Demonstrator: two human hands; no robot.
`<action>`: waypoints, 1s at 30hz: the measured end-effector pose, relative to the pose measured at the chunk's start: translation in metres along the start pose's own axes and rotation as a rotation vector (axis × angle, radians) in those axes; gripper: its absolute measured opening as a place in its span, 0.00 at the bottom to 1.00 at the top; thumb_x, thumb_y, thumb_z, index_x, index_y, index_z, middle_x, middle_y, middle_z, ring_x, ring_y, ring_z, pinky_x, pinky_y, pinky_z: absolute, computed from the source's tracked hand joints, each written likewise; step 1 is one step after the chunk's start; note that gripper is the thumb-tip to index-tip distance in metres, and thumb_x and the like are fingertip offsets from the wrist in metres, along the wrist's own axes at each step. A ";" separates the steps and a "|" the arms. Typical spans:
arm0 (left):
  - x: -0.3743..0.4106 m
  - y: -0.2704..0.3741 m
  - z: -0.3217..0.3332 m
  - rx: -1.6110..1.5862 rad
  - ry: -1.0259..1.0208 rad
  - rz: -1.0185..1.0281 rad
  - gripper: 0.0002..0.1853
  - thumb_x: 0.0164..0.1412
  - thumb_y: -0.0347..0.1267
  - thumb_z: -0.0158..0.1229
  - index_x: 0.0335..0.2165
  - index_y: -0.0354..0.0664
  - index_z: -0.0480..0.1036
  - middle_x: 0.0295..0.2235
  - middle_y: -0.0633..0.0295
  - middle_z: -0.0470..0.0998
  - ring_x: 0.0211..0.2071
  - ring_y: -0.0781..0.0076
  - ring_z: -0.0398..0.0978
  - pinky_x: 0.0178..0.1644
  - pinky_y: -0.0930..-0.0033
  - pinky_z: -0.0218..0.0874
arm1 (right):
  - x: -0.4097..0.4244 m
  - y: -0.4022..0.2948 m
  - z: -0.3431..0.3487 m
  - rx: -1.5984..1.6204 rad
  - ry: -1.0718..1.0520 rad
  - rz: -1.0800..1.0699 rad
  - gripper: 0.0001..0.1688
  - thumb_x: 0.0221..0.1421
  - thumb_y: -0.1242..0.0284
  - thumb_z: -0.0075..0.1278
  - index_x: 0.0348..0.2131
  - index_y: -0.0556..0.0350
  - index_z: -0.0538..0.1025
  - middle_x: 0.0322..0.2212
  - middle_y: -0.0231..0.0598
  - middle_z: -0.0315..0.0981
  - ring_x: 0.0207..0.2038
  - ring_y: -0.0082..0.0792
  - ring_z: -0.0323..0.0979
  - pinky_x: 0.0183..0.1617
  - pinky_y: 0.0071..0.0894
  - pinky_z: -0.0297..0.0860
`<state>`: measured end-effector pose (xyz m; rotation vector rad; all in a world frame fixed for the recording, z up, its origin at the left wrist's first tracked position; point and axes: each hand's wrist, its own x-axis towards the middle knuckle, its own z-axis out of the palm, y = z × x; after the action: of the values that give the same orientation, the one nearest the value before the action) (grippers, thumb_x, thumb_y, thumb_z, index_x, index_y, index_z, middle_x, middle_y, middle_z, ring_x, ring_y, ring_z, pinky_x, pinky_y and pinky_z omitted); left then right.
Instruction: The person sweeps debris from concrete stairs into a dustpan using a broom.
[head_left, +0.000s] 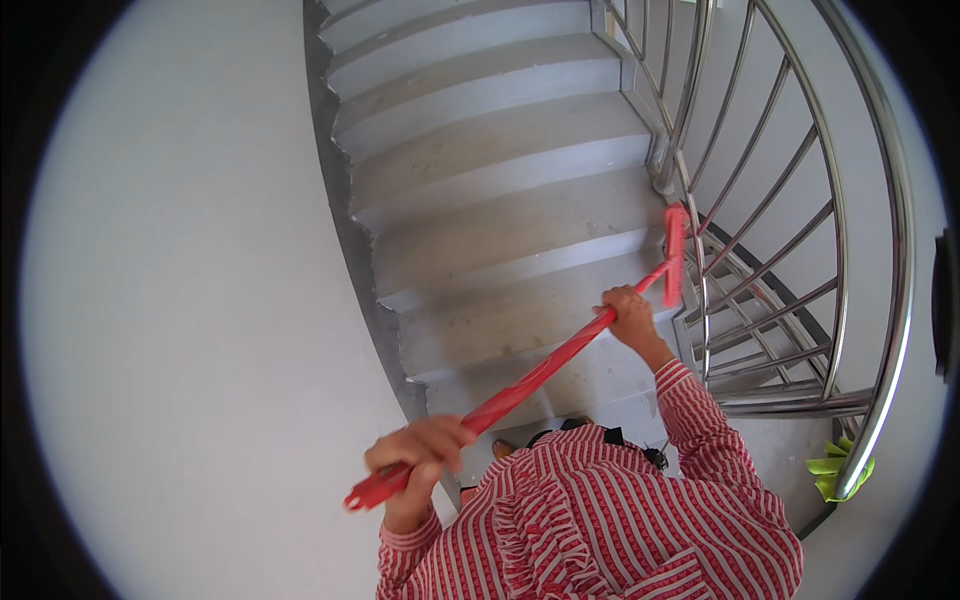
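A red long-handled broom (546, 369) slants across in front of my body, from lower left to upper right. Near the top end of its handle, my left hand (418, 459) is wrapped around it, slightly blurred. My right hand (630, 316) grips the handle further down, close to the head. The narrow red broom head (675, 255) is at the right end of a grey stair step (525, 292), beside the base of the metal railing (703, 300). The head is blurred, and whether it touches the step or the railing is hard to tell.
Grey stairs (487, 142) rise ahead, bordered by a white wall (187, 300) on the left. Curved metal bars and a thick handrail (900, 225) stand close on the right. A bright green cloth (828, 466) hangs at the handrail's lower end. Another flight (757, 330) shows through the bars.
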<state>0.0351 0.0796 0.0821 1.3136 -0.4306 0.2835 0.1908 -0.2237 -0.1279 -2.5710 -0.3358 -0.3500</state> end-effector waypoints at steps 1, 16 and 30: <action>0.006 -0.007 0.003 0.000 0.018 -0.026 0.10 0.52 0.28 0.56 0.20 0.38 0.64 0.18 0.55 0.73 0.27 0.56 0.74 0.41 0.51 0.64 | 0.001 0.010 -0.001 0.004 -0.012 0.017 0.12 0.44 0.66 0.55 0.20 0.53 0.71 0.22 0.37 0.69 0.32 0.43 0.68 0.31 0.43 0.67; -0.072 0.143 -0.055 0.534 0.186 0.513 0.12 0.57 0.34 0.50 0.21 0.42 0.63 0.11 0.62 0.68 0.15 0.66 0.68 0.24 0.65 0.61 | 0.009 -0.279 0.164 0.484 -0.364 -0.625 0.11 0.43 0.65 0.52 0.18 0.50 0.69 0.20 0.38 0.68 0.32 0.42 0.69 0.33 0.44 0.65; -0.096 0.137 -0.030 0.668 0.238 0.568 0.14 0.53 0.33 0.56 0.16 0.41 0.63 0.11 0.62 0.68 0.15 0.66 0.70 0.24 0.62 0.63 | -0.007 -0.309 0.170 0.581 -0.456 -0.643 0.07 0.39 0.72 0.54 0.20 0.54 0.70 0.24 0.38 0.69 0.35 0.42 0.69 0.34 0.43 0.67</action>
<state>-0.1059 0.1454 0.1515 1.7563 -0.5224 1.1214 0.1220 0.1223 -0.1291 -1.8867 -1.2382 0.1206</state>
